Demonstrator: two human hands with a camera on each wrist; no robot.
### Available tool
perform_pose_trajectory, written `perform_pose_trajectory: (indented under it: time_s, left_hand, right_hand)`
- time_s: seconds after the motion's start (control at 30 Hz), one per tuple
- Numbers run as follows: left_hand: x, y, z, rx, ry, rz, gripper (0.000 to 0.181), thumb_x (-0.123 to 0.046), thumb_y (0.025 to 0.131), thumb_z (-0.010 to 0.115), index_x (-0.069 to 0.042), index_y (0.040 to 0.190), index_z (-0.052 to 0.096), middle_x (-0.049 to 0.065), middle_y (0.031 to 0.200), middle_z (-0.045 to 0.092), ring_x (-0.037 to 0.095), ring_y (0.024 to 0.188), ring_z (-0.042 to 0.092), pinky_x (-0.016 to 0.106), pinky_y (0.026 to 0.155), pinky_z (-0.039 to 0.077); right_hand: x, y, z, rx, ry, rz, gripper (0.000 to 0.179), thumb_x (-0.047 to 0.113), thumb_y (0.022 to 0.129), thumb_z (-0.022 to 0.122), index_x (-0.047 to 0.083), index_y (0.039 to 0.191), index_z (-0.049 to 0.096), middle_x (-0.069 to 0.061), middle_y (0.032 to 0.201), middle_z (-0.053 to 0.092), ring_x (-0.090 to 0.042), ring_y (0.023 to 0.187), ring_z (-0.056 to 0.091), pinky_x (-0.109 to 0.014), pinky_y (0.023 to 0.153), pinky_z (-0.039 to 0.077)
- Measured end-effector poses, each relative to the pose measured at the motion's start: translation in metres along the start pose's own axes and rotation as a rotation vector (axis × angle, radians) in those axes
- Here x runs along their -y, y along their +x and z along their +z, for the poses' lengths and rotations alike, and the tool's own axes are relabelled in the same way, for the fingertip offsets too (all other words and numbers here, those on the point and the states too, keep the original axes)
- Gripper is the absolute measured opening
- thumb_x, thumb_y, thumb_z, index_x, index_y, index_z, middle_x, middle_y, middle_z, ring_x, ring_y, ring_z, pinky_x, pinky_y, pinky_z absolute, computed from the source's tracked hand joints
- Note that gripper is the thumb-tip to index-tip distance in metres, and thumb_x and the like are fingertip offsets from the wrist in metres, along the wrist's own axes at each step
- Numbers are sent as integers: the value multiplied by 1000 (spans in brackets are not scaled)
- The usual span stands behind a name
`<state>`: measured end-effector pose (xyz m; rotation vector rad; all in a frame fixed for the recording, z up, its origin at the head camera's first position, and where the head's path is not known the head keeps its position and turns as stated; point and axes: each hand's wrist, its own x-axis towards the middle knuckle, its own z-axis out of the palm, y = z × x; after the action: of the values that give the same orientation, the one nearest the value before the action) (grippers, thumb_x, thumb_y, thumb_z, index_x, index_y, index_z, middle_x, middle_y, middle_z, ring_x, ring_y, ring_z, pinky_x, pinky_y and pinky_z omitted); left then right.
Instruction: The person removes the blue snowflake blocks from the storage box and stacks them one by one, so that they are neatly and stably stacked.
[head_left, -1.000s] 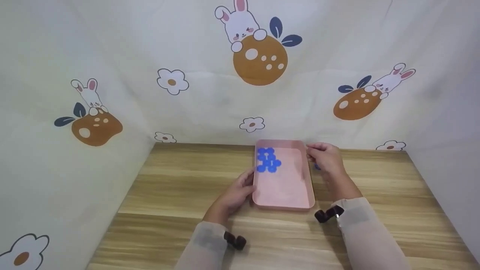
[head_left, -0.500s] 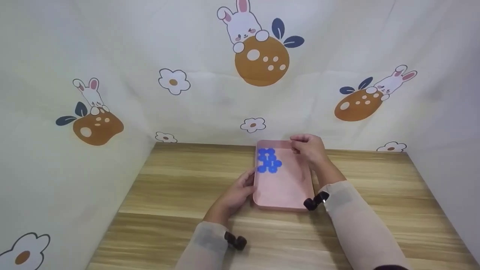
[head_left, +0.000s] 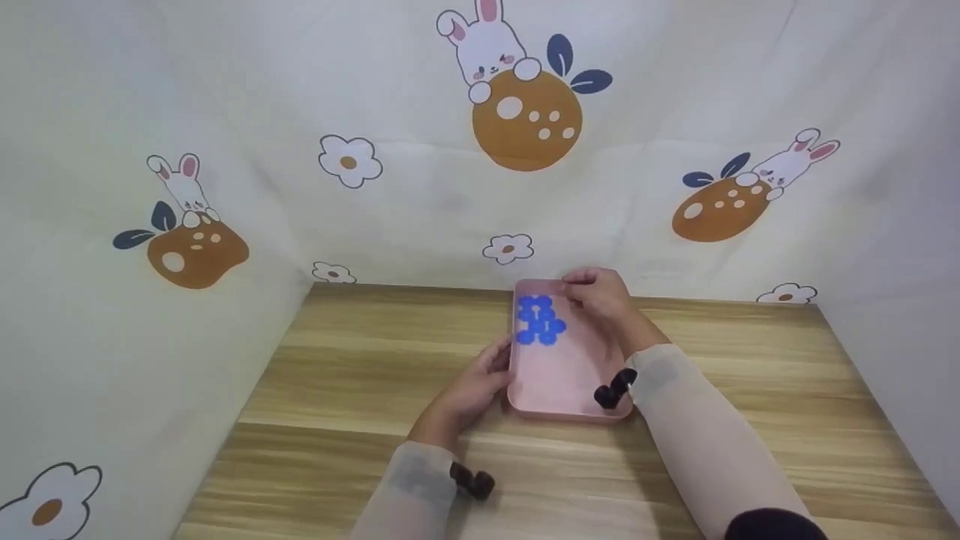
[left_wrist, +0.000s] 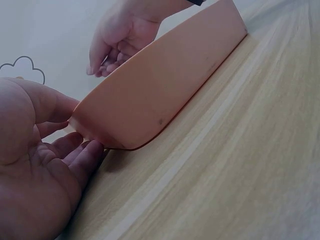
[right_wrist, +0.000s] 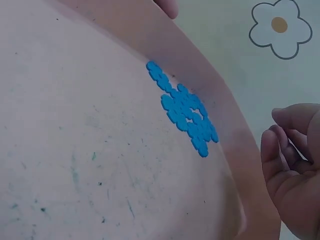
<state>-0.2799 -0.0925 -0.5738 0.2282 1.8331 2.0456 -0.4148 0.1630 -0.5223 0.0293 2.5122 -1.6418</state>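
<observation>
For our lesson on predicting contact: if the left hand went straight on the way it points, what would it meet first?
Probably the outside of the pink tray, which the left hand touches.

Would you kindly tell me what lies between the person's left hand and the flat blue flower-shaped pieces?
The left wall of the rectangular pink tray stands between them, as the right wrist view shows: left hand outside, blue pieces inside.

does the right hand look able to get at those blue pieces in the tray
Likely yes: the right hand is near the far edge of the pink tray, close to the blue flower-shaped pieces, and nothing visible covers them.
</observation>
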Motion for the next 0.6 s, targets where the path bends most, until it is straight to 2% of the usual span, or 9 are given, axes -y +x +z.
perform_pose_trajectory:
  time_s: [0.13,0.3,0.47,0.6]
  left_hand:
    - [1,0,0,22,-18,19,69,6,105,43,-3,170,20,20,179,21,36,168,17,53,137,20]
    - [-1,-1,1,8,-16,8,69,6,105,44,-3,170,21,20,179,21,36,168,16,53,137,19]
    - [-2,-1,1,-10,12,-8,69,5,105,45,-6,170,24,18,178,24,36,168,19,53,137,20]
    - [0,0,0,-14,24,-15,69,4,105,45,-8,170,25,16,178,26,35,167,21,53,137,21]
  right_hand:
    - [-8,4,5,27,-10,-17,31,14,96,76,3,126,77,-12,121,77,-16,95,68,-28,85,63]
    - [-13,6,7,82,-25,19,32,10,94,77,7,126,77,-12,129,73,-22,109,66,-25,87,61]
    - [-16,7,7,146,-49,36,32,13,95,77,6,126,77,-10,141,67,-28,123,61,-34,103,57]
    - [-15,6,6,188,-71,70,35,15,93,79,8,128,77,-9,141,67,-29,124,62,-42,112,53]
